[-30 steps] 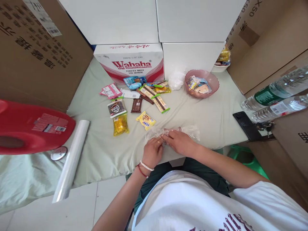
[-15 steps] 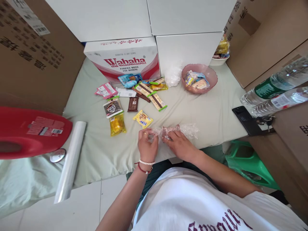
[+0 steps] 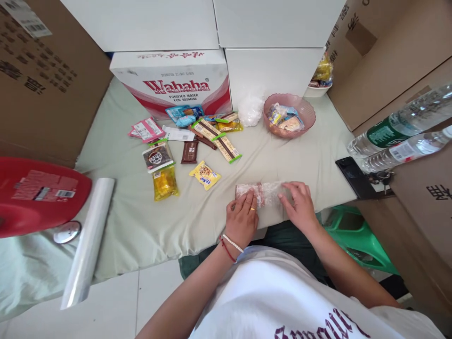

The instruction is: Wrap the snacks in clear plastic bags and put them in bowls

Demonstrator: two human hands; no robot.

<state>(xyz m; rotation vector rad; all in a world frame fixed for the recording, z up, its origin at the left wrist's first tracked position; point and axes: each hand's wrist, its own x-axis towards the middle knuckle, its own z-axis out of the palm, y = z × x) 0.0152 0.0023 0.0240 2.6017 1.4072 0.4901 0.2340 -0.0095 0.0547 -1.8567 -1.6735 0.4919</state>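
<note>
A reddish flat packet (image 3: 238,189) lies on the cloth near the front edge, partly covered by clear crinkled plastic film (image 3: 271,194) that extends to the right. My left hand (image 3: 242,214) lies over the packet with its fingers stretched flat on it, hiding part of it. At the film's right end, my right hand (image 3: 301,203) holds the edge between thumb and fingers. Just up and left of my hands is a yellow cookie packet (image 3: 205,175), touched by neither hand.
Several wrapped snacks (image 3: 189,152) lie before the Wahaha carton (image 3: 176,89). A pink bowl (image 3: 310,113) holds packets beside crumpled clear plastic (image 3: 250,112). At left are a film roll (image 3: 90,240) and red container (image 3: 79,183); at right, a phone (image 3: 356,176) and bottles (image 3: 384,134).
My left hand has moved right and now lies flat on the packet. My right hand has shifted right, off the packet, to the film's end. The film is spread flatter.
</note>
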